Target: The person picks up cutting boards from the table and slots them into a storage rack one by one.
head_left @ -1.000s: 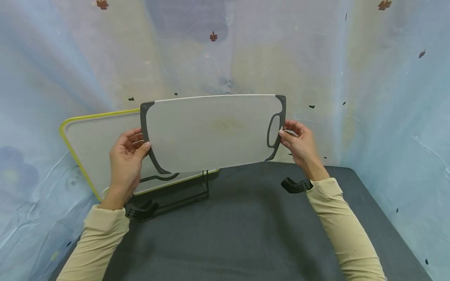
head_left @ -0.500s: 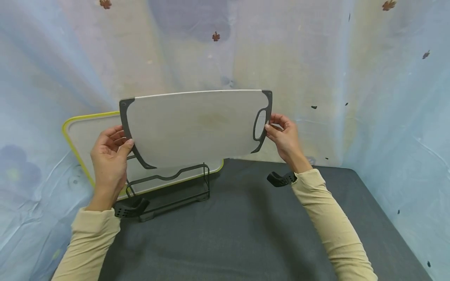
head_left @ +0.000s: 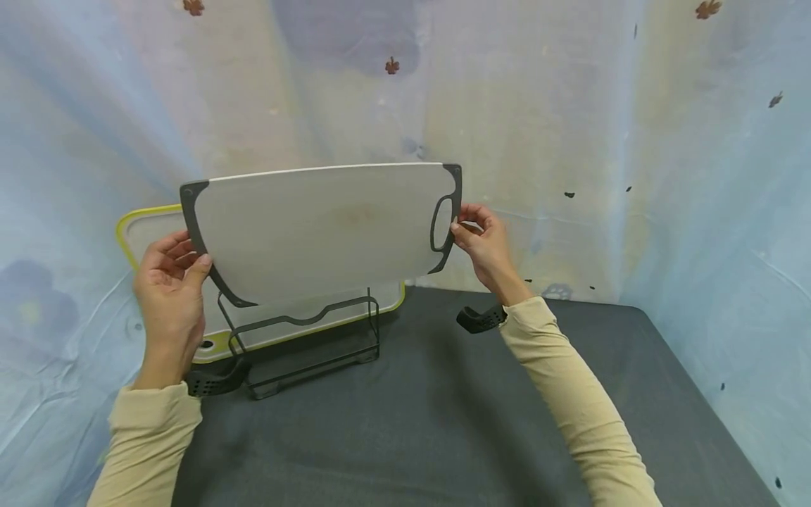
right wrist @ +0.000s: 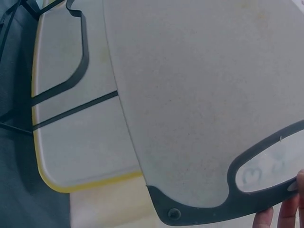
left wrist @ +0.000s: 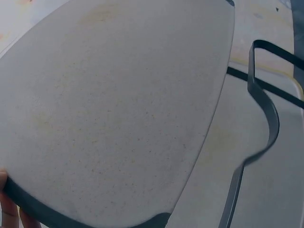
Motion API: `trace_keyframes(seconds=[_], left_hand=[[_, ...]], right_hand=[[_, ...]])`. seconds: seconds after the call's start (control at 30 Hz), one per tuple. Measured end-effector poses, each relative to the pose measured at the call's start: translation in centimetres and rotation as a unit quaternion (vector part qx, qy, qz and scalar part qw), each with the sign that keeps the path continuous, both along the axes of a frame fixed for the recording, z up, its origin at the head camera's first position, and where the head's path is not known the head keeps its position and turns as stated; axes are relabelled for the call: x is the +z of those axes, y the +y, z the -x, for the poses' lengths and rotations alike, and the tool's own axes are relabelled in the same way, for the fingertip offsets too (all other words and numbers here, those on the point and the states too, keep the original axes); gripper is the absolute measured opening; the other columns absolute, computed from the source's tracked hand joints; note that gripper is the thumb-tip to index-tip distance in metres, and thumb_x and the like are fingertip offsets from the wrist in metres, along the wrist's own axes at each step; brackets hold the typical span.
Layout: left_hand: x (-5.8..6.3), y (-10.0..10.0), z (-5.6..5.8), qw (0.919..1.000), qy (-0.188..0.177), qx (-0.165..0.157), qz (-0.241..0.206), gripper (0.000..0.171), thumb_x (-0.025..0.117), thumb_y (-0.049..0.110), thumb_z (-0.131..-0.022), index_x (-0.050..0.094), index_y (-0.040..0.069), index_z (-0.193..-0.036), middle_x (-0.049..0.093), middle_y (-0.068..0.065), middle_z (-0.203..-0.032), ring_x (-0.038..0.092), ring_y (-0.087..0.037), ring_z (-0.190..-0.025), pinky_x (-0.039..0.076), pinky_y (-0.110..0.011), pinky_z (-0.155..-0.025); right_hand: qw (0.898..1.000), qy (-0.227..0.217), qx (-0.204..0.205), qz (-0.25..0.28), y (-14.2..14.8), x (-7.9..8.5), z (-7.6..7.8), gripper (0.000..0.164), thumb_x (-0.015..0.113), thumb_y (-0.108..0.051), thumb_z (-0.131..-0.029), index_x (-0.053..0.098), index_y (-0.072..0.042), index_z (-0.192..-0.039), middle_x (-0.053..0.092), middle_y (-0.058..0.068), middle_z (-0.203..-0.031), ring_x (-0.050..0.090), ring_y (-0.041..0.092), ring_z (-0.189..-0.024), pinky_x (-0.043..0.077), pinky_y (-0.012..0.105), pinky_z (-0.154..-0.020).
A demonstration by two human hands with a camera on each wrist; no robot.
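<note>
Between both hands a white cutting board point(head_left: 317, 232) with dark grey ends is held up on its long side, tilted a little. My left hand point(head_left: 172, 296) grips its left grey end, thumb in front and fingers behind. At the other end my right hand point(head_left: 484, 243) pinches the grey edge beside the handle slot. Below and behind the board stands a black wire rack point(head_left: 304, 320). A larger yellow-rimmed cutting board point(head_left: 148, 218) leans upright in or behind the rack, partly hidden by the held board. The left wrist view shows the held board's lower edge apart from the rack's curved bar point(left wrist: 270, 123).
The rack stands on a dark grey table point(head_left: 405, 422) toward its back left. A pale patterned curtain point(head_left: 526, 127) hangs behind the table and along both sides.
Both hands have carried the white cutting board to the left, over the rack. It also rose slightly at first. More of the rack's front bar now shows below it.
</note>
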State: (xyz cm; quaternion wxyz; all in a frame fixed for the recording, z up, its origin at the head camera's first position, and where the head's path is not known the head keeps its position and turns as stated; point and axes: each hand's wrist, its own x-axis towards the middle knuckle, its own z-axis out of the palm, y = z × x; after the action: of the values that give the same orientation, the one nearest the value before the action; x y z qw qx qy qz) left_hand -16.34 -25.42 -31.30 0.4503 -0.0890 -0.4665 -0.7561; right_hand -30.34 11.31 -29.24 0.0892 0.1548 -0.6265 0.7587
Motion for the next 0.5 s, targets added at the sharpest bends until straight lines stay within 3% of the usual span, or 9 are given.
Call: trace_keyframes(seconds=[0.27, 0.5], left_hand=[[-0.6, -1.4, -0.6, 0.9995, 0.008, 0.015, -0.026, 0.037, 0.056, -0.032, -0.078, 0.061, -0.015, -0.111, 0.061, -0.019, -0.098, 0.056, -0.024, -0.085, 0.051, -0.021, -0.069], [-1.3, -2.3, -0.8, 0.9978, 0.040, 0.006, -0.053, 0.037, 0.058, -0.034, -0.075, 0.058, -0.022, -0.110, 0.063, -0.019, -0.093, 0.058, -0.024, -0.081, 0.052, -0.022, -0.066]], right_hand=[[1.000, -0.005, 0.008, 0.000, -1.9, -0.8, -0.1, 0.024, 0.060, 0.017, -0.087, 0.060, 0.001, -0.105, 0.053, 0.005, -0.094, 0.057, 0.018, -0.088, 0.053, 0.028, -0.071], [1.000, -0.015, 0.022, 0.005, -3.1, -1.4, -0.1, 0.024, 0.059, 0.019, -0.086, 0.060, 0.002, -0.104, 0.052, 0.005, -0.093, 0.056, 0.015, -0.086, 0.053, 0.028, -0.071]])
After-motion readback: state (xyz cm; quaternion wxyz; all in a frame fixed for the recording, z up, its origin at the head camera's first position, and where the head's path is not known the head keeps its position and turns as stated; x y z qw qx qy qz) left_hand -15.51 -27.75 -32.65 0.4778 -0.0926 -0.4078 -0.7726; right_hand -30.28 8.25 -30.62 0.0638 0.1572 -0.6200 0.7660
